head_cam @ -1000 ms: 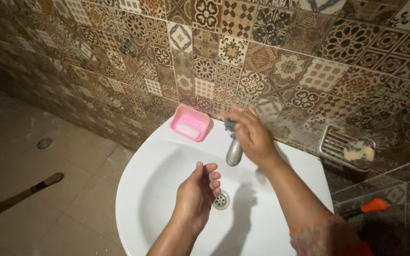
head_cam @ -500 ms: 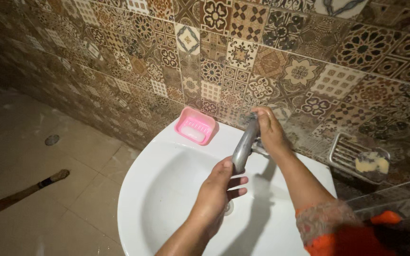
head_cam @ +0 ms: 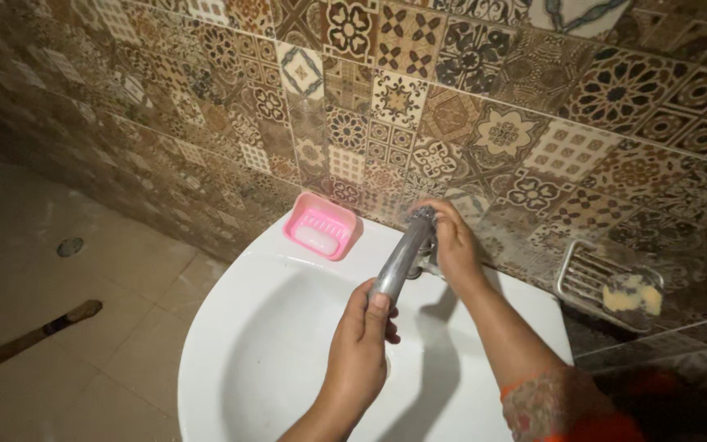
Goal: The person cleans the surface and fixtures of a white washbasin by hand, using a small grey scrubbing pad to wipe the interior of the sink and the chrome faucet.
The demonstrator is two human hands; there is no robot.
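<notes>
Two bare hands work a metal tap spout (head_cam: 398, 260) over a white round washbasin (head_cam: 247, 344) set against a wall of patterned brown and cream tiles (head_cam: 468, 90). The spout's long axis runs on a slant, from its base near the wall at upper right down toward the person at lower left, with its open end pointing into the bowl. The left hand (head_cam: 362, 348) is curled around the spout's lower end, thumb laid along the metal, fingers wrapped beneath. The right hand (head_cam: 452, 241) is closed over the tap's base, where the spout meets the basin's rear rim, its fingers bent around the fitting; what exactly they pinch there cannot be told. A patterned sleeve with an orange edge (head_cam: 550, 401) covers the right forearm at the bottom of the view.

On the rim to the left of the tap sits a pink soap dish (head_cam: 321, 227) holding a pale bar of soap. To the right, fixed to the wall and well apart from the hands, a wire soap rack (head_cam: 587, 274) carries a yellowish piece of soap (head_cam: 633, 296). On the beige tiled floor (head_cam: 124, 286) at left lies a long wooden handle (head_cam: 26, 340), and farther back a small round floor drain (head_cam: 69, 246).
</notes>
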